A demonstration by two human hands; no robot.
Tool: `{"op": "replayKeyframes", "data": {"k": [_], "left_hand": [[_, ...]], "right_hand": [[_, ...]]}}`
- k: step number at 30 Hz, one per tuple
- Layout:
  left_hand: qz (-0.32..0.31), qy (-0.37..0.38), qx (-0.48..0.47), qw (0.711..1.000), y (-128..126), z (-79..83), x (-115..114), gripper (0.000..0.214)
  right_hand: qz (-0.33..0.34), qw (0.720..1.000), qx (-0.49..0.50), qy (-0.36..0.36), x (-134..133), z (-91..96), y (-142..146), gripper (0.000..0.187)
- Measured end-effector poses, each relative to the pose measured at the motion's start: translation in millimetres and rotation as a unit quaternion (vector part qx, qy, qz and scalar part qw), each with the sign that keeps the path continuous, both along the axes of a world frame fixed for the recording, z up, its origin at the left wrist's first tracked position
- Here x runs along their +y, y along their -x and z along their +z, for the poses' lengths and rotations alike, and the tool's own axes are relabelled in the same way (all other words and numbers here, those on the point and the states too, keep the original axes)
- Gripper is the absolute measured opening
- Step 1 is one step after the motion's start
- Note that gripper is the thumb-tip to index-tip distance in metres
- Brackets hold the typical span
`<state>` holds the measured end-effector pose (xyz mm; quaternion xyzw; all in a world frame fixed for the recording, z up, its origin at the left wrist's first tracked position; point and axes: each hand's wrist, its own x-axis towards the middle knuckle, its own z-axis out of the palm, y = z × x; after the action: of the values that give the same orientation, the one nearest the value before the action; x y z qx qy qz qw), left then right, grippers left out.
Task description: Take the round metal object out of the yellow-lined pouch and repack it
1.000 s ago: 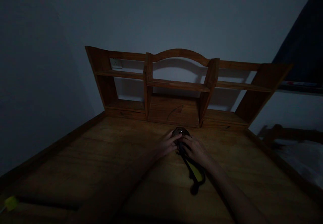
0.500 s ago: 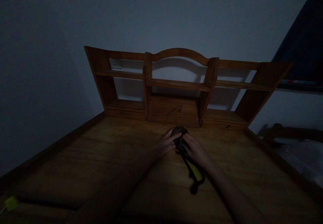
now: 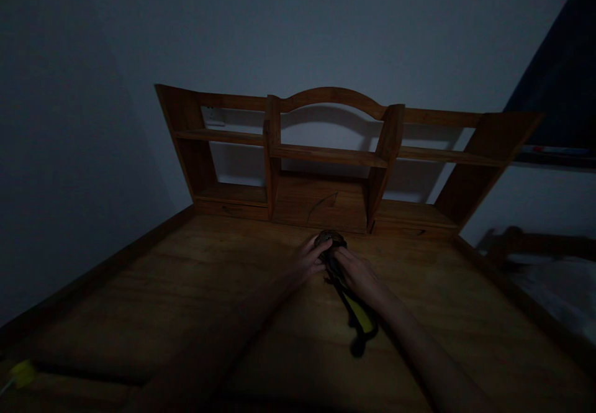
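Both hands meet on a dark, rounded object [image 3: 336, 237] with a black and yellow-green tail [image 3: 361, 317]; the dim light hides its exact kind. My left hand [image 3: 310, 259] is closed around its left side, the thumb across the top. From the right, my right hand [image 3: 358, 270] has its bent fingers pressed onto the same rounded end, and they cover part of it. The long tail runs toward me under the right hand and lies on the wooden desk [image 3: 209, 270], ending in a small black knob-like piece.
A wooden shelf unit [image 3: 328, 155] with several compartments stands along the back of the desk, against the wall [image 3: 298, 34]. Raised edging [image 3: 116, 264] borders the desk's left side. A small yellow thing [image 3: 22, 372] is at the lower left, beside a dark gap.
Both hands stay on the dark object, with only slight finger shifts. My right fingers are bent a little closer over its top. The tail lies almost unchanged.
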<state>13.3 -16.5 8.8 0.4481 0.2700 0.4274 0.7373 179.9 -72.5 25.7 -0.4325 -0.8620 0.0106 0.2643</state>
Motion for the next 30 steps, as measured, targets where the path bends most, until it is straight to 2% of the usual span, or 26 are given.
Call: {"op": "replayKeyframes", "data": {"k": [6, 11, 19, 30], "left_hand": [[0.008, 0.005, 0.001, 1.0, -1.4, -2.6, 2.7, 0.053], [0.0, 0.007, 0.007, 1.0, -0.6, -6.8, 8.7, 0.054], [-0.001, 0.017, 0.005, 1.0, 0.3, -11.7, 14.2, 0.054], [0.005, 0.056, 0.004, 0.998, 1.3, 0.0, 9.4, 0.056]], "right_hand": [[-0.014, 1.0, 0.005, -0.002, -0.2, -0.2, -0.9, 0.046], [-0.035, 0.999, -0.019, 0.007, -1.4, 1.6, -0.2, 0.037], [-0.009, 0.999, -0.05, 0.004, -3.5, 3.3, 2.3, 0.044], [-0.019, 0.999, -0.045, 0.004, -2.7, 3.8, 2.3, 0.05]]}}
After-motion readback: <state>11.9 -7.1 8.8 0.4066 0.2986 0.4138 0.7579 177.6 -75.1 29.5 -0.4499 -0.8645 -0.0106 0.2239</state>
